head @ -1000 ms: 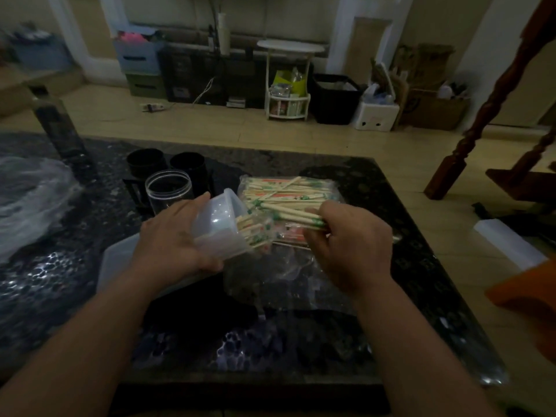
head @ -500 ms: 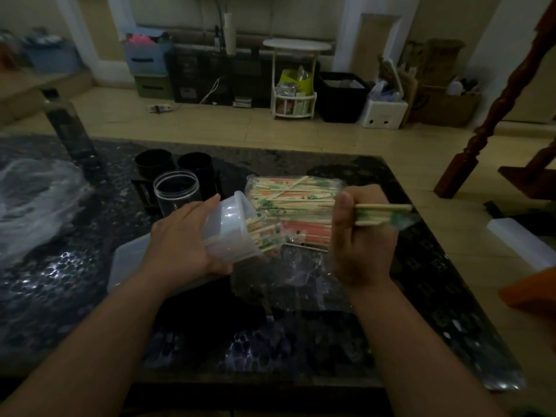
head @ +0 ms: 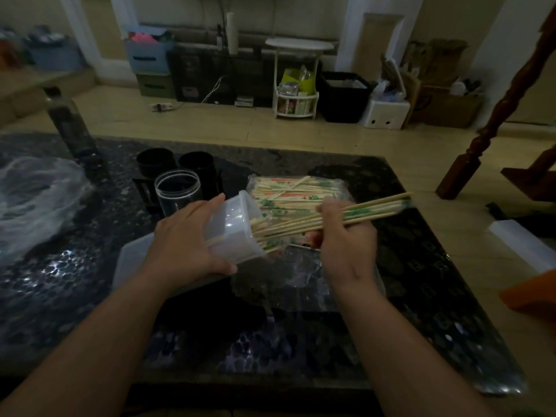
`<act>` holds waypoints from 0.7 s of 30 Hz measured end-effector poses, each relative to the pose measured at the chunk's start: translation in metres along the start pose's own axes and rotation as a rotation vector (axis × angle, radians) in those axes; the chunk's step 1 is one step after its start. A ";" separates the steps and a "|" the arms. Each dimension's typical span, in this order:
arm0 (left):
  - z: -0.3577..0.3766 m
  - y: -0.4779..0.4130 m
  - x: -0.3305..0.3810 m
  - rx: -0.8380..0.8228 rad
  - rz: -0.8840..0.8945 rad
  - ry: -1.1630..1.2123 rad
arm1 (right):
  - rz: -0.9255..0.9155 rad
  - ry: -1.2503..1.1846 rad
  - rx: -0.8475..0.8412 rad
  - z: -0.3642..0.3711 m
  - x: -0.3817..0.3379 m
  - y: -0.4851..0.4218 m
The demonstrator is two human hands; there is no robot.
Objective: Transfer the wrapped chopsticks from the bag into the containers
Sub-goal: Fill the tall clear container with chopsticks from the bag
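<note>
On the dark speckled stone desk (head: 90,281): a clear plastic bag of wrapped chopsticks (head: 288,191), a clear round plastic jar (head: 177,191) before two black round cups (head: 155,161), a dark bottle (head: 69,124), crumpled clear film (head: 36,194) at left.

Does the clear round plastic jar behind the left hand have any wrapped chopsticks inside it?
No, the clear round plastic jar looks empty; the wrapped chopsticks stick into the white translucent tub held by the left hand.

You look across a dim room. Beyond your dark speckled table (head: 301,350), a pale tiled floor (head: 210,121) runs to the far wall, where a white shelf stand (head: 296,106), a black bin (head: 343,100) and cardboard boxes (head: 448,109) sit. A turned wooden post (head: 508,94) rises at your right.
</note>
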State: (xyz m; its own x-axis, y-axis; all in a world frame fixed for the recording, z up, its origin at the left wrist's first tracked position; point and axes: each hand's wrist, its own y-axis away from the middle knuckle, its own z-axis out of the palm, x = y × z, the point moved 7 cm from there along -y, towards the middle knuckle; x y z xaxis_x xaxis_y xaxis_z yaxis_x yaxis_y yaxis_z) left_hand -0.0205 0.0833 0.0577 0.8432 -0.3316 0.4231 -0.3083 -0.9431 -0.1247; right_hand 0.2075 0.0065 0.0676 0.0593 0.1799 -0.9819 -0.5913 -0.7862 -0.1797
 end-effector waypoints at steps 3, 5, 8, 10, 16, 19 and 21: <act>0.000 0.000 0.001 0.000 0.006 0.000 | 0.237 0.072 -0.272 0.022 0.023 0.009; 0.000 0.001 0.002 -0.005 0.010 0.007 | 0.294 -0.097 -0.190 0.021 0.026 0.008; 0.000 0.000 0.002 -0.007 0.016 -0.004 | 0.284 -0.205 0.024 0.007 0.027 -0.002; 0.001 0.000 0.001 -0.015 0.010 -0.001 | 0.304 -0.090 -0.032 0.009 0.033 -0.004; 0.003 0.000 0.002 -0.028 0.020 -0.009 | 0.207 0.169 -0.019 0.001 0.033 -0.007; 0.003 -0.001 0.001 -0.024 0.020 -0.019 | 0.134 0.190 -0.035 -0.003 0.031 -0.010; 0.004 -0.001 0.001 -0.023 0.017 -0.023 | 0.165 0.232 -0.211 0.011 0.036 -0.005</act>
State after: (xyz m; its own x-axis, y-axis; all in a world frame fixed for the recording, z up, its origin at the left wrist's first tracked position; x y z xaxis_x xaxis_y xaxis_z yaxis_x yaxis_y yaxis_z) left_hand -0.0179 0.0836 0.0548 0.8477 -0.3486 0.3999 -0.3326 -0.9365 -0.1113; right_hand 0.2036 0.0237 0.0333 0.1723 -0.0799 -0.9818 -0.4300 -0.9028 -0.0020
